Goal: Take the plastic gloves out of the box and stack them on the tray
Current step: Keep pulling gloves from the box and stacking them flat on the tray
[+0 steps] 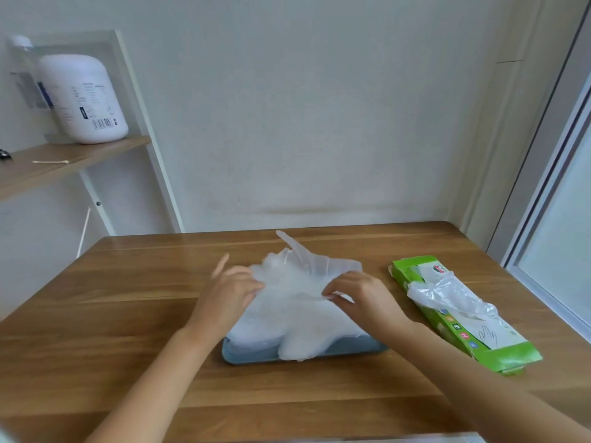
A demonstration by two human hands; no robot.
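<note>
A clear plastic glove [300, 270] is held over a pile of gloves [294, 330] heaped on the blue-grey tray [249, 358] at the table's middle. My left hand [228, 290] pinches the glove's left edge, index finger pointing away. My right hand [358, 294] pinches its right edge. The held glove's fingers stick up toward the wall. To the right lies the green and white glove box [499, 346] flat on the table, with another glove [447, 295] bulging out of its opening.
The wooden table [128, 314] stands against a white wall. At the left a wooden shelf [64, 158] carries a large white bottle [83, 97] and a cotton swab [49, 162]. A window frame [550, 187] runs along the right.
</note>
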